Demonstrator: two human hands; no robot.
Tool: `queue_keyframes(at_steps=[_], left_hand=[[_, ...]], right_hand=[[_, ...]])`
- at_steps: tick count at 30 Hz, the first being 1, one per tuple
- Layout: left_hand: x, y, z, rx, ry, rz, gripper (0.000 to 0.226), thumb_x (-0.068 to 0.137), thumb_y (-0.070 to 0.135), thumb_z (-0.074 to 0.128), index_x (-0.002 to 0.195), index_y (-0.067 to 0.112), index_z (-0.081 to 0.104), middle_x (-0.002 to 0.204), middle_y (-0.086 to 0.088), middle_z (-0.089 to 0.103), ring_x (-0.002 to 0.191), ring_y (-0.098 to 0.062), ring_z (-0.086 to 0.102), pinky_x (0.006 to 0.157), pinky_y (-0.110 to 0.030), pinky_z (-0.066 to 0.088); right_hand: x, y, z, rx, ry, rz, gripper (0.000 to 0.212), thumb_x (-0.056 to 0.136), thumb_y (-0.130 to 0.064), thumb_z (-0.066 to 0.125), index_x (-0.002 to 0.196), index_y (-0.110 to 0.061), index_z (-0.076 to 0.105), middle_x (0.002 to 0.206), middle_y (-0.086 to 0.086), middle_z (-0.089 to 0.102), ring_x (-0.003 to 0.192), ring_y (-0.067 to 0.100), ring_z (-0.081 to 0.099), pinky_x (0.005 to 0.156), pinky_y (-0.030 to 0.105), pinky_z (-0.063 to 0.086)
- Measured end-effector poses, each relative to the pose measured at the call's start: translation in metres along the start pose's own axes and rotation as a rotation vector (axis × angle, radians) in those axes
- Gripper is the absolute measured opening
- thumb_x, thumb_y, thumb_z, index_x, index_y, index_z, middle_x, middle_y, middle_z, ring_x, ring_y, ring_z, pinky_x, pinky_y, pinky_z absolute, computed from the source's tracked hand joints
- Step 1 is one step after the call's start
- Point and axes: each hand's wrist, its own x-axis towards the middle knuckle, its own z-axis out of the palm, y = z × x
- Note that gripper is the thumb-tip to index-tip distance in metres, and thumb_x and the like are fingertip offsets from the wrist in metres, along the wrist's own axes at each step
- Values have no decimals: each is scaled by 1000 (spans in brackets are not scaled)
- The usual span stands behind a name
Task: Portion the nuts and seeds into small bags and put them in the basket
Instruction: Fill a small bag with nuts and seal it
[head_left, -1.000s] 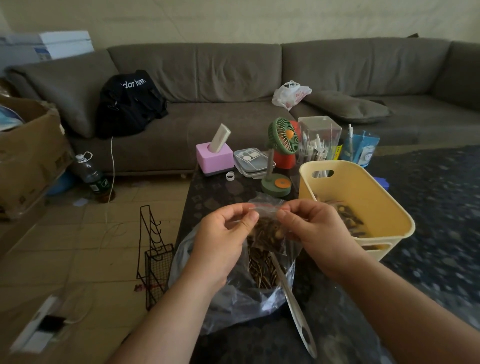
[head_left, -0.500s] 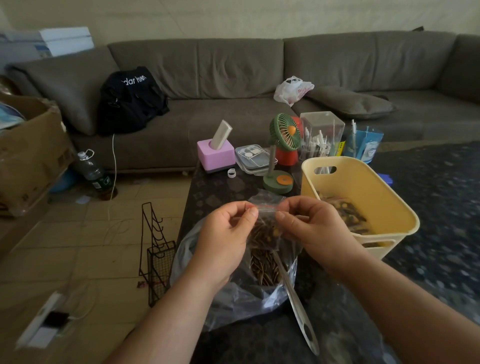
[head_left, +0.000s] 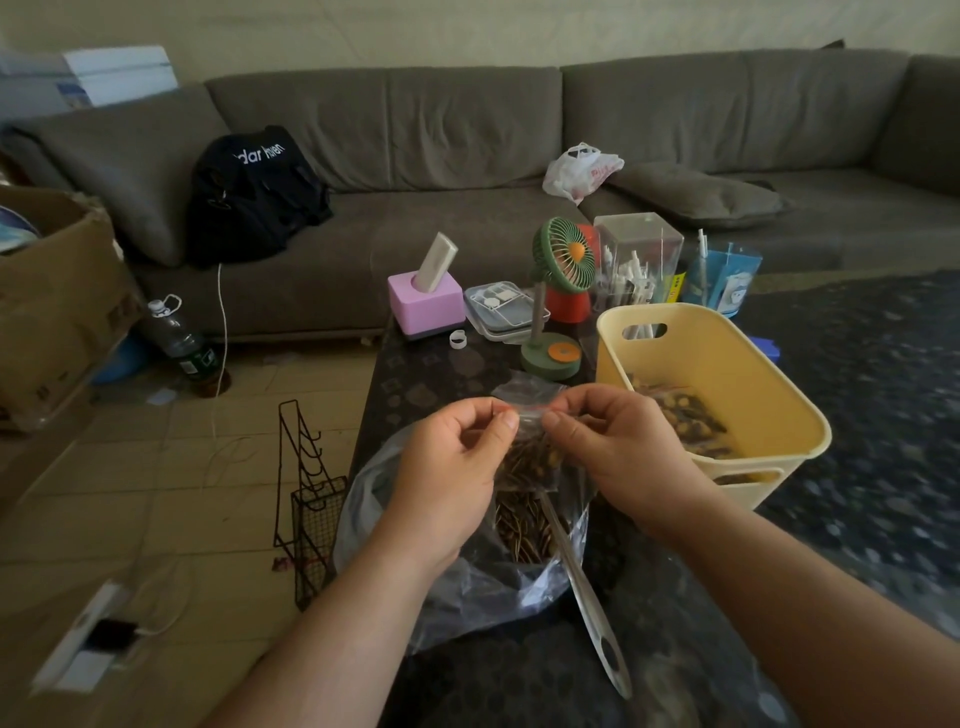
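Both your hands are pinching the top edge of the small clear plastic bag of nuts and seeds (head_left: 530, 457). Your left hand (head_left: 457, 467) holds the strip between thumb and finger on one side. Your right hand (head_left: 623, 452) pinches it the same way on the other side. The two thumbs are close together, almost touching. It looks like you are pressing the bag shut.

The little bag hangs down from your fingers, top up and bottom down. It hangs right over the big clear plastic bag of striped seeds (head_left: 467, 571) on the dark patterned table (head_left: 415, 374). A long grey spoon (head_left: 582, 587) sticks out of the big bag, with its handle pointing at 5 o'clock, toward you.

Now the part that matters. The pale yellow plastic basket with handle holes (head_left: 779, 415) sits at 2 o'clock from your grip, just beside your right hand. Some filled bags already lie inside it. Your right hand is the nearer one, so I think it should carry the little bag over the rim once the top is closed.

Farther off, at 12 o'clock, stands a small green fan (head_left: 563, 254). At 11 o'clock is a pink box (head_left: 426, 306). Behind them all is the long grey-brown sofa (head_left: 467, 130).
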Motion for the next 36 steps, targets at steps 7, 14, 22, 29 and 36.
queue_keyframes(at_steps=[7, 14, 22, 29, 36], left_hand=[[-2, -1, 0, 7, 40, 6, 10, 104, 22, 67, 104, 25, 77, 94, 8, 80, 90, -8, 76, 78, -20, 59], [-1, -2, 1, -1, 25, -3, 10, 104, 22, 68, 103, 26, 78, 96, 6, 81, 94, -11, 76, 88, -31, 62], [-1, -1, 2, 24, 11, 0, 11, 104, 22, 68, 103, 26, 77, 95, 10, 80, 92, -5, 76, 79, -19, 58], [-2, -1, 4, 35, 15, 10, 10, 104, 22, 68, 105, 26, 76, 95, 13, 79, 91, -1, 74, 76, -13, 55], [-3, -1, 4, 13, 8, 6, 11, 105, 21, 67, 104, 27, 76, 96, 12, 80, 93, -2, 75, 78, -14, 56]], right_hand=[[-2, 0, -1, 68, -46, 30, 2, 95, -20, 76, 96, -19, 76, 91, 18, 77, 86, 37, 74, 84, 49, 62], [-2, -2, 2, 48, -25, 9, 4, 96, -18, 74, 94, -20, 77, 88, 14, 77, 79, 30, 72, 81, 48, 62], [-5, -4, 2, -12, -13, -28, 5, 97, -19, 73, 92, -17, 75, 84, 21, 71, 72, 25, 63, 73, 50, 59], [-2, 1, 4, -2, 1, -24, 7, 97, -19, 74, 90, -20, 75, 84, 21, 71, 71, 22, 62, 74, 49, 58], [-1, 0, 8, 16, -8, -28, 4, 95, -18, 75, 91, -16, 74, 82, 13, 74, 72, 16, 64, 71, 36, 59]])
